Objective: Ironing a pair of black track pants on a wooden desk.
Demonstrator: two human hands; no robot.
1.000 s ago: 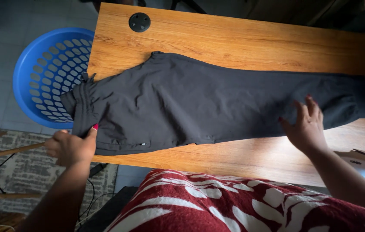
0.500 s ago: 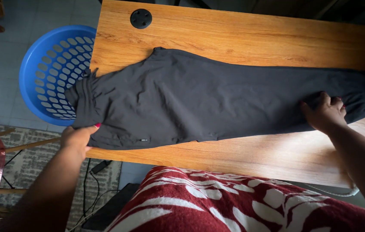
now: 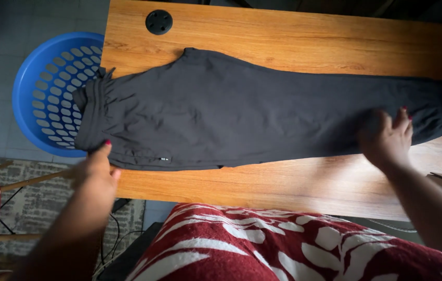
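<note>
Two hands work at opposite ends of a pair of dark grey trousers [image 3: 242, 112] laid flat across the wooden counter [image 3: 283, 36]. Nearest the camera is a red garment with white leaf print [image 3: 283, 244], worn by the person. Beyond it, the left hand [image 3: 96, 169] sits at the counter's near edge, its fingers together and a fingertip touching the hem of the bunched waistband; whether it pinches any cloth I cannot tell. The right hand [image 3: 387, 138] lies on the leg end, fingers spread and pressing the fabric flat. The waistband hangs past the counter's left edge, right above a blue perforated laundry basket [image 3: 44, 93] on the floor, so an uneven tug could likely slide that end off. Farthest back, a round black grommet [image 3: 158, 22] is set in the counter
</note>
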